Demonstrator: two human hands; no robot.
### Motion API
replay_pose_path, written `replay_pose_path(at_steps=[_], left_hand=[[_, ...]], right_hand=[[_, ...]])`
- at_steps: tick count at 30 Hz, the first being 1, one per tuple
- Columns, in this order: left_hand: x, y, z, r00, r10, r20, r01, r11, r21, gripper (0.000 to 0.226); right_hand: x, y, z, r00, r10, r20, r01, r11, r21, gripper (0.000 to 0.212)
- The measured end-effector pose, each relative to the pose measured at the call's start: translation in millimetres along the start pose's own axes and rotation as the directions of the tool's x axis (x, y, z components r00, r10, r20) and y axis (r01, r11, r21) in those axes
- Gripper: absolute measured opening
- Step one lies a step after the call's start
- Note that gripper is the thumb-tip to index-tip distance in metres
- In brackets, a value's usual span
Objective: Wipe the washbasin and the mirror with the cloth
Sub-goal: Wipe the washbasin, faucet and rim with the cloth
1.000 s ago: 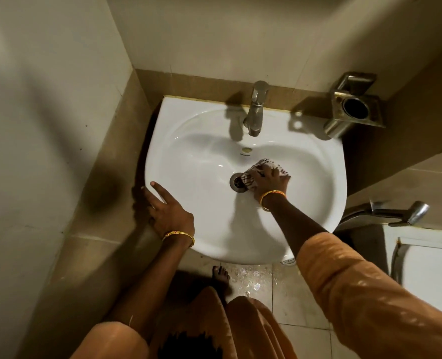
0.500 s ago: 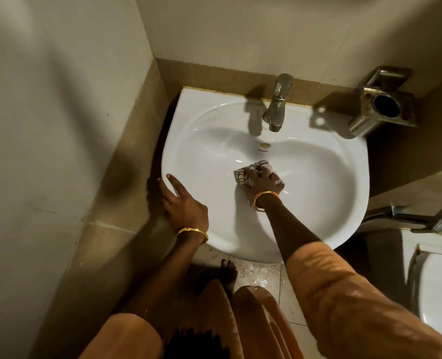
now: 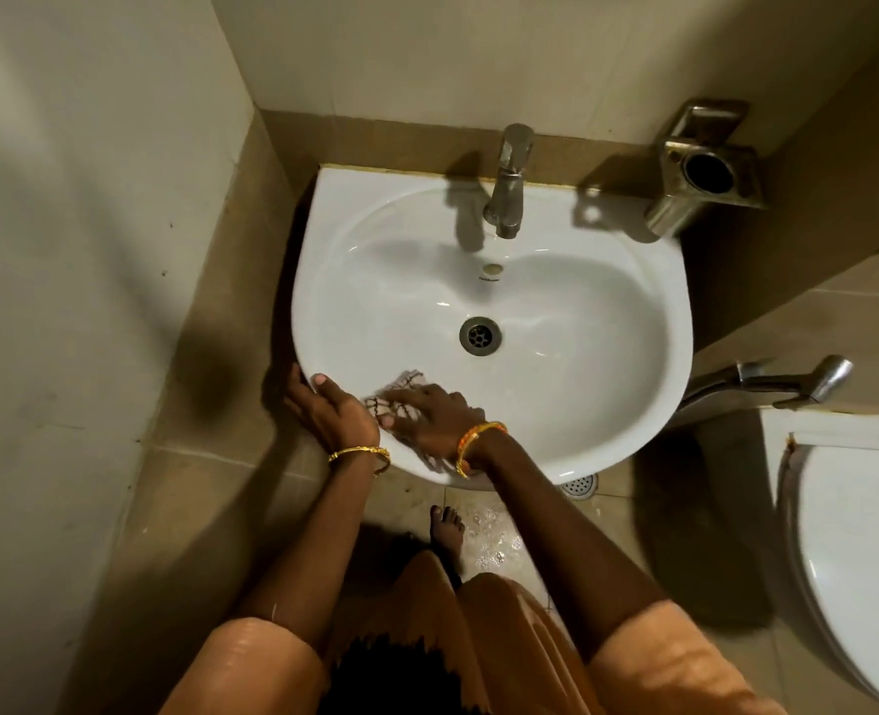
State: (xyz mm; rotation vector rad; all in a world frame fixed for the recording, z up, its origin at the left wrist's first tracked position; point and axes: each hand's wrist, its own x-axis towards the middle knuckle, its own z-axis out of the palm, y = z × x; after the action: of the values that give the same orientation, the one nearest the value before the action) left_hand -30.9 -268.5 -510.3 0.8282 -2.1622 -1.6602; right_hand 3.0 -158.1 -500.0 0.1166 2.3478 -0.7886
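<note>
Fingers [image 3: 410, 392] of the right hand [image 3: 437, 418] are lying spread, pressing the cloth [image 3: 400, 383] on the near-left wall of the basin [image 3: 581, 394]; left hand [image 3: 334, 412] is bracing, relaxed, on the rim [image 3: 304, 348]. Firm overlapping strokes are looking wisest.

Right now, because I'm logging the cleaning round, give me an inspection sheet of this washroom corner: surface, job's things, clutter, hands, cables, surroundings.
Surface: white ceramic washbasin, glossy; round metal drain uncovered.
Job's things: pale checked cloth on the basin's near-left inner wall; mirror not in view.
Clutter: nothing seen.
Grippers: right hand presses the cloth with spread fingers; left hand rests on the basin's left rim, thumb on top.
Cables: nothing seen.
Surroundings: chrome tap behind the bowl, steel wall holder to its right, white toilet at right, wet floor tiles below.
</note>
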Motion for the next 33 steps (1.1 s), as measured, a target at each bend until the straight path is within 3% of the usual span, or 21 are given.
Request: replay_pose_path(at_steps=[4, 7, 9, 11, 14, 17, 20, 25, 29, 31, 33], left_hand=[[2, -4, 0, 1.000, 0.014, 0.023, -0.015, 0.999, 0.045, 0.041], [2, -5, -1, 0.999, 0.005, 0.033, -0.008, 0.997, 0.083, 0.041], [2, -4, -1, 0.999, -0.006, 0.047, 0.001, 0.995, 0.096, 0.042], [2, -3, -1, 0.998, -0.010, 0.059, 0.004, 0.994, 0.107, 0.042], [3, -2, -6, 0.994, -0.029, 0.105, 0.018, 0.994, 0.107, 0.042], [13, -5, -10, 0.981, -0.062, 0.184, 0.063, 0.998, 0.004, 0.040], [21, -5, -14, 0.961, -0.135, 0.240, 0.155, 0.986, -0.064, 0.039], [25, 0, -26, 0.936, -0.195, 0.295, 0.229, 0.970, -0.087, 0.042], [36, 1, -39, 0.876, -0.257, 0.409, 0.300, 0.953, -0.043, 0.047], [43, 3, -50, 0.825, -0.318, 0.467, 0.371, 0.928, -0.024, 0.047], [49, 7, -61, 0.799, -0.353, 0.488, 0.394, 0.919, 0.019, 0.041]], right_hand=[[-48, 58, -25, 0.988, 0.149, -0.046, -0.156, 0.938, -0.308, 0.051], [-60, 105, -53, 0.897, 0.336, -0.286, -0.433, 0.798, -0.420, 0.052], [-68, 124, -66, 0.786, 0.364, -0.499, -0.569, 0.742, -0.355, 0.047], [-79, 127, -68, 0.683, 0.390, -0.618, -0.632, 0.740, -0.231, 0.045], [-103, 110, -46, 0.563, 0.492, -0.664, -0.633, 0.773, 0.037, 0.047], [-116, 77, -6, 0.511, 0.527, -0.679, -0.573, 0.798, 0.188, 0.048], [-109, 31, 24, 0.552, 0.488, -0.676, -0.513, 0.838, 0.186, 0.045], [-82, -49, 56, 0.761, 0.351, -0.545, -0.338, 0.932, 0.129, 0.052], [-47, -99, 68, 0.788, 0.206, -0.581, -0.069, 0.966, 0.249, 0.049], [-33, -110, 55, 0.768, 0.185, -0.613, 0.147, 0.880, 0.451, 0.047], [-28, -108, 31, 0.807, 0.258, -0.532, 0.277, 0.630, 0.726, 0.037]])
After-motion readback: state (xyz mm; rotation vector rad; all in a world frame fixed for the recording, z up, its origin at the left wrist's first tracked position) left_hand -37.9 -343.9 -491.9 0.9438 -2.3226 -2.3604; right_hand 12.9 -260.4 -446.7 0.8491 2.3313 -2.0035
